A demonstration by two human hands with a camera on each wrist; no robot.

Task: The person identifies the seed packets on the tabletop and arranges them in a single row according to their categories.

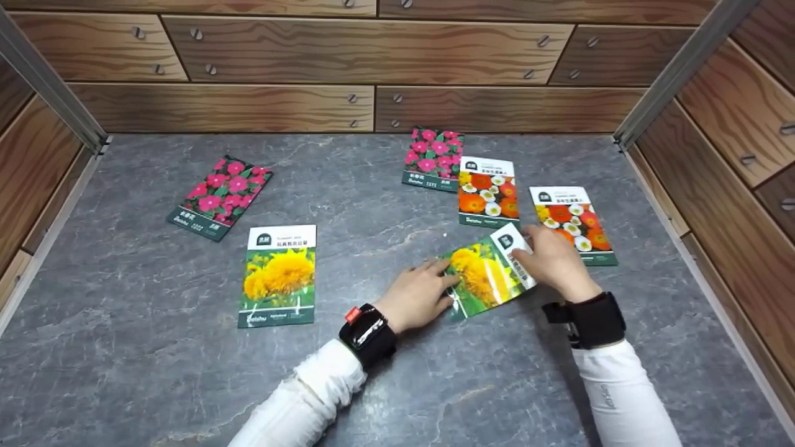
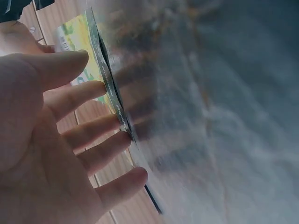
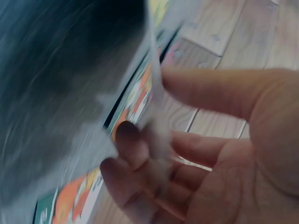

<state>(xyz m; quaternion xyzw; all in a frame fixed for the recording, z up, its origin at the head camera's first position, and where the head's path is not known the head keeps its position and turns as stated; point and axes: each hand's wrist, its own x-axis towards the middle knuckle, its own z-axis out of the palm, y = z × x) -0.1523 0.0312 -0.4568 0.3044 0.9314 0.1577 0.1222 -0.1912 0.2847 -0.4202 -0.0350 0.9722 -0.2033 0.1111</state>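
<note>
My right hand (image 1: 554,259) pinches the white top end of a seed packet with yellow flowers (image 1: 481,276), which lies tilted at the right of centre. In the right wrist view, the thumb is on one side of the packet's blurred edge (image 3: 156,65) and fingers are on the other. My left hand (image 1: 415,297) touches the packet's green bottom end with spread fingers; the left wrist view shows fingertips (image 2: 122,139) along that edge, the thumb apart from it. Just beyond are two orange-and-white flower packets (image 1: 489,194), (image 1: 574,226), the second one partly behind the right hand.
Another yellow flower packet (image 1: 279,276) lies left of centre. Pink flower packets lie at the back left (image 1: 220,197) and back middle (image 1: 433,158), the latter touching an orange packet. Wood-patterned walls (image 1: 366,53) enclose the grey marbled tabletop (image 1: 155,372) at the back and sides.
</note>
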